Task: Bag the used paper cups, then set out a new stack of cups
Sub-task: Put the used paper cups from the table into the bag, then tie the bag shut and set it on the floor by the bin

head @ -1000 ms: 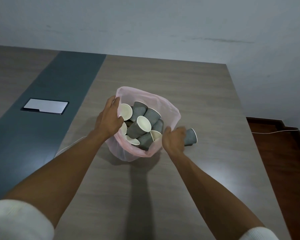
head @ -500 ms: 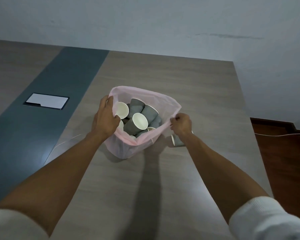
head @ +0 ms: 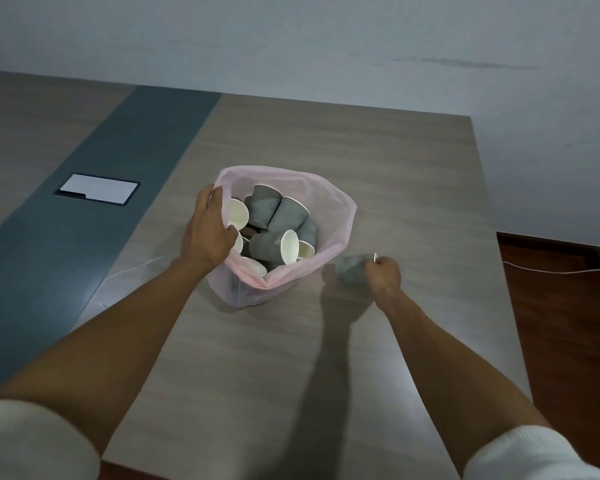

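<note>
The right hand [head: 383, 273] has let go of the pink bag's [head: 336, 206] rim and now grips the last loose grey cup [head: 352, 268]; the left hand [head: 208, 230] still pinches the bag open, so bagging is nearly done.

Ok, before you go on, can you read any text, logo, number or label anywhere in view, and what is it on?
No readable text in this view.
Grey paper cups in the pink bag: only a wavy embossed pattern, no print.
Cup in the right hand: blurred, no marking visible.
Panel set in the table: blank pale surface, no writing.
The left hand grips the bag's rim; no label shows there.
</note>
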`<action>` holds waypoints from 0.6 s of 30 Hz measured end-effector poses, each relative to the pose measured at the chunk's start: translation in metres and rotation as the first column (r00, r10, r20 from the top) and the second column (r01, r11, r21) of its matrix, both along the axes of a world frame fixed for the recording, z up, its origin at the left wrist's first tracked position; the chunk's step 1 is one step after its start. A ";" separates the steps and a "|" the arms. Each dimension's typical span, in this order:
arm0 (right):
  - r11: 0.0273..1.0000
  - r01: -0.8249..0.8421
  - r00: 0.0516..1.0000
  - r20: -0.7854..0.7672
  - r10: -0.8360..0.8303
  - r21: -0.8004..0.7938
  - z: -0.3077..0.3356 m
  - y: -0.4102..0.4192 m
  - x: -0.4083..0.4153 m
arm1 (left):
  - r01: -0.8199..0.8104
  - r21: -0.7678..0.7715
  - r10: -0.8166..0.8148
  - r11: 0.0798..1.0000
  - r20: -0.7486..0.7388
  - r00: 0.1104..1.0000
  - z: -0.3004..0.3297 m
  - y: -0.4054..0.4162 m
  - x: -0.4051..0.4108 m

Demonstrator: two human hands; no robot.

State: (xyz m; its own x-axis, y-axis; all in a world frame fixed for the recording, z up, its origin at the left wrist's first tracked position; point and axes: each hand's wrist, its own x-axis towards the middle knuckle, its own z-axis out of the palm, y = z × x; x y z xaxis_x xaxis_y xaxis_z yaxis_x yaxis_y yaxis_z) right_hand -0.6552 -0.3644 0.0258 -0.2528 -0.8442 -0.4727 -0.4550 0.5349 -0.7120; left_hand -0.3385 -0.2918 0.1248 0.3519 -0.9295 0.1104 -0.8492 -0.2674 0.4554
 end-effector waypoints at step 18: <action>0.593 -0.448 0.859 -0.137 0.494 -0.669 0.083 -0.004 0.117 | 0.034 0.004 -0.034 0.999 -0.006 0.999 0.012 -0.004 0.007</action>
State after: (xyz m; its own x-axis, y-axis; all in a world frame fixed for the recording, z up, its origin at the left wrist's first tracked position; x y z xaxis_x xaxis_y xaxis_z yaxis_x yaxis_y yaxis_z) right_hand -0.5379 -0.3682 0.1084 0.2789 -0.9261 0.2540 -0.4527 -0.3601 -0.8157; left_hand -0.3311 -0.2957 0.1363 0.3211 -0.9413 0.1044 -0.8551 -0.2408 0.4591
